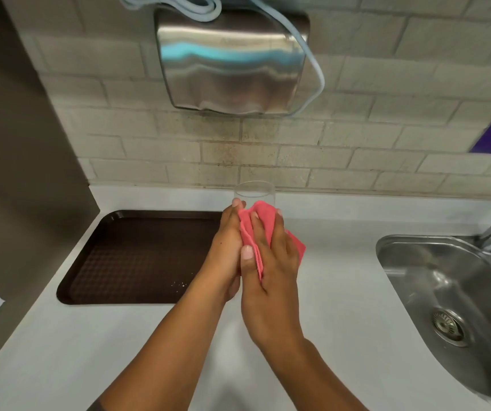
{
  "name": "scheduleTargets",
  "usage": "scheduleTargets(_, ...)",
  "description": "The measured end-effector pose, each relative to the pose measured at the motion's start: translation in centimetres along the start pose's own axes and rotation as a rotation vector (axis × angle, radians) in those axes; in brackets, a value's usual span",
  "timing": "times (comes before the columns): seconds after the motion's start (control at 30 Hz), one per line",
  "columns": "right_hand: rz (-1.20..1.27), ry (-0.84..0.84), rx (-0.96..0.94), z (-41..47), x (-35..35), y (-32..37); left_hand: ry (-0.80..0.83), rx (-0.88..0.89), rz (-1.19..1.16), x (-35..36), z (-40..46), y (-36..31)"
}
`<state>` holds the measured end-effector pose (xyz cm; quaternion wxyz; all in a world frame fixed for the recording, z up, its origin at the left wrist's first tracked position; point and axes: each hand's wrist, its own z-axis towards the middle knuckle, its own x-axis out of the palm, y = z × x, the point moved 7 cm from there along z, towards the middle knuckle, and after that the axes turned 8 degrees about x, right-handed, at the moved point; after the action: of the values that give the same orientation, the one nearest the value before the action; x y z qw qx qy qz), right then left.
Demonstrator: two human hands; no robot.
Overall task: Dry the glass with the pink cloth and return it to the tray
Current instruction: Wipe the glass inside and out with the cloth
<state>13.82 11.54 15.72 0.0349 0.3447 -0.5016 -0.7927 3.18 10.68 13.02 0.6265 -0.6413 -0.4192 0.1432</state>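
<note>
Hands (253,256) wrap glass (254,194) beside tray (137,215).

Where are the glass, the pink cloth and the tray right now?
glass (254,193): head view, on the clear upper wall near the rim.
pink cloth (260,216): head view, on the fold pressed against the glass.
tray (137,256): head view, on its bare textured floor.

Clear glass (254,193), held between left hand (226,250) and right hand (271,280), rim tipped away (only the upper part showing). Pink cloth (257,223), crumpled, pressed against its side under the right fingers. Dark brown tray (137,253), flat on the white desk (339,262), just left of the left hand.
</note>
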Motion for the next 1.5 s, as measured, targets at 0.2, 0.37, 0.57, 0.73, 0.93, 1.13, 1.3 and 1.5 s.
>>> scheduleTargets(0.2,0.023,0.042,0.043,4.4,-1.7,1.2,0.136,0.031,0.037,0.6,-0.2,0.7)
scheduleTargets(0.37,0.261,0.127,0.188,4.4,-1.8,-0.2,0.127,0.054,0.047,0.3,-0.1,-0.1)
scheduleTargets(0.57,0.377,0.062,0.225,0.7,-1.5,-1.0,0.07,0.041,0.017,-0.1,0.1,-0.7)
scheduleTargets(0.73,-0.012,0.051,0.026,-0.4,-0.3,1.0,0.187,-0.029,-0.06,-0.1,-1.1,0.0)
scheduleTargets(0.93,0.034,0.072,0.041,6.3,-2.7,2.0,0.155,-0.004,0.055,1.5,-0.9,0.3)
scheduleTargets(1.13,0.411,0.088,0.333,4.3,-2.5,-1.5,0.078,0.071,0.017,0.4,-0.2,-1.4)
scheduleTargets(1.3,0.371,0.105,0.243,1.6,-1.2,-1.2,-0.026,0.047,0.004,-0.2,0.2,-1.2)
scheduleTargets(1.5,0.149,0.101,0.16,0.0,-0.6,-0.5,-0.038,-0.029,-0.005,-0.2,1.0,0.0)
